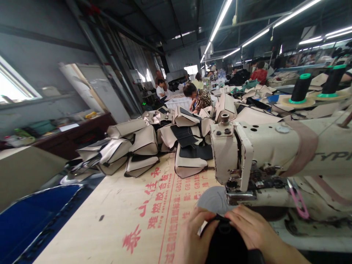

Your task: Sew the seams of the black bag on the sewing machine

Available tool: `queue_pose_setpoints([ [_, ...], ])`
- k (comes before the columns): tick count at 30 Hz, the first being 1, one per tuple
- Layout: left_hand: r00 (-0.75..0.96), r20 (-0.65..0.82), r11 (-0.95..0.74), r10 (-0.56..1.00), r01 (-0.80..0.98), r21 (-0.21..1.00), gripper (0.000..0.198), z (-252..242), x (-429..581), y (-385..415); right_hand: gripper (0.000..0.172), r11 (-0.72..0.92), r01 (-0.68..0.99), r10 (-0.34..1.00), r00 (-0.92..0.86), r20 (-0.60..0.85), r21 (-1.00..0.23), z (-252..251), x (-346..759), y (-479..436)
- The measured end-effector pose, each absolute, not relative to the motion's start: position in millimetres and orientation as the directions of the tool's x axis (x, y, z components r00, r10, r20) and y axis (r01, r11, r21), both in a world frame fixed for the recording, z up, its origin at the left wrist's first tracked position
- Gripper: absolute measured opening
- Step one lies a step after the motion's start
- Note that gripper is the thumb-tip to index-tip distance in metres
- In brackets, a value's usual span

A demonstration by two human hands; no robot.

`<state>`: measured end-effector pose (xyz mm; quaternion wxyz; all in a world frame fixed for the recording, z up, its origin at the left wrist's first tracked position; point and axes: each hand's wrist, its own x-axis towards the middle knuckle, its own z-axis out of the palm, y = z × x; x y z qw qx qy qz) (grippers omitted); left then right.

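Both of my hands grip a black fabric piece point(226, 240) at the bottom of the head view, just in front of the sewing machine head point(233, 154). My left hand point(192, 238) holds its left edge, with the thumb on top. Over the fabric's right side lies my right hand point(253, 229), fingers curled on it. The fabric's front end sits close to the needle area point(233, 196), under the cream machine. How the fabric lies under the presser foot is hidden.
A wooden tabletop point(123, 212) with red printed characters spreads to the left. Piles of beige and black sewn covers point(143, 146) fill the far side. Black thread cones point(301, 88) stand at upper right. Pink snips point(298, 201) hang on the machine. Other people work in the background.
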<state>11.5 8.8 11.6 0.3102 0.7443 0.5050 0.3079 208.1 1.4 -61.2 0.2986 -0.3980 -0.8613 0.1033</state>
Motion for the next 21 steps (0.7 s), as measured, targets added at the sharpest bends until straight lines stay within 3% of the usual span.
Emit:
queue_pose_setpoints([
  [4,0.487,0.116,-0.381,0.866,0.492,0.783,0.017,16,8,13,0.021,0.678,0.558,0.735,-0.505,0.453,-0.478,-55,208,-1],
  [8,0.363,0.133,-0.323,0.922,0.537,0.779,0.014,14,8,13,0.019,0.691,0.509,0.723,-0.508,0.468,-0.514,-49,212,2],
  [14,0.51,0.125,-0.459,0.851,0.607,0.649,0.024,19,16,8,0.02,0.643,0.519,0.763,-0.493,0.418,-0.563,-47,213,4],
  [21,0.527,0.041,-0.373,0.849,0.542,0.753,0.021,29,22,19,0.021,0.539,0.512,0.823,-0.487,0.29,-0.669,-37,214,2],
])
